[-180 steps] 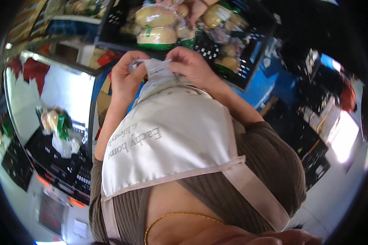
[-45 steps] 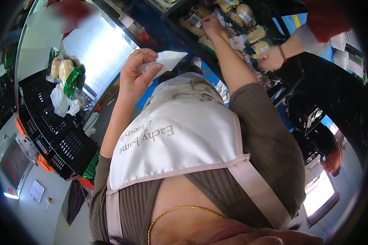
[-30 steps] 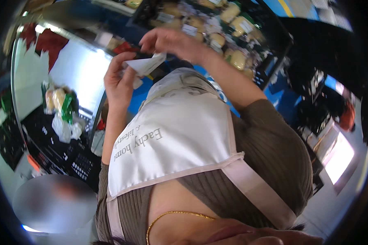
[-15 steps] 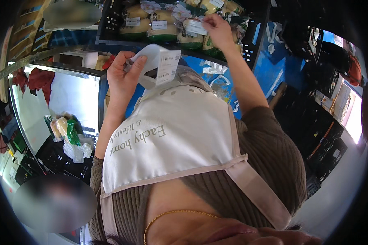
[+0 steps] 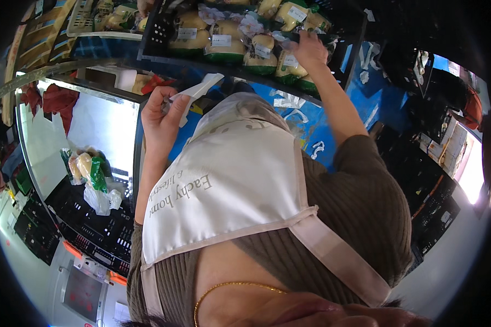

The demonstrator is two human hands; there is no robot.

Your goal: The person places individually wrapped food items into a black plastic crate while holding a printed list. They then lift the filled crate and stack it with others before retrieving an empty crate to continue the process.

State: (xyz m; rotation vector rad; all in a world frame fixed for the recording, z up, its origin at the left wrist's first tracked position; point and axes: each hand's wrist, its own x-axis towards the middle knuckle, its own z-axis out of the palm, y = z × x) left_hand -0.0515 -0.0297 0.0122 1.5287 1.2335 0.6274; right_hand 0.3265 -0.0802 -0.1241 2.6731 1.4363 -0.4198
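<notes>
My left hand (image 5: 161, 117) pinches a strip of white labels (image 5: 202, 89) between thumb and fingers, in front of my white apron. My right hand (image 5: 310, 53) reaches into a black crate (image 5: 223, 61) at the top. Its fingers curl down on the plastic wrap of a bagged pack (image 5: 290, 61) on the crate's right side; their tips are partly hidden. Several such packs fill the crate, with pale, rounded contents in clear and green plastic. White labels show on several of them, including the pack (image 5: 261, 52) left of my right hand.
A white basket (image 5: 106, 35) with similar packs stands at the upper left, where another person's hand (image 5: 144, 6) reaches in. A bag with green print (image 5: 90, 171) lies on black crates at left. Scraps of white backing (image 5: 289, 101) lie on the blue surface below the crate.
My right hand has moved right and slightly down, away from a label that stays on a pack. The label strip in my left hand has turned edge-on. The view has shifted.
</notes>
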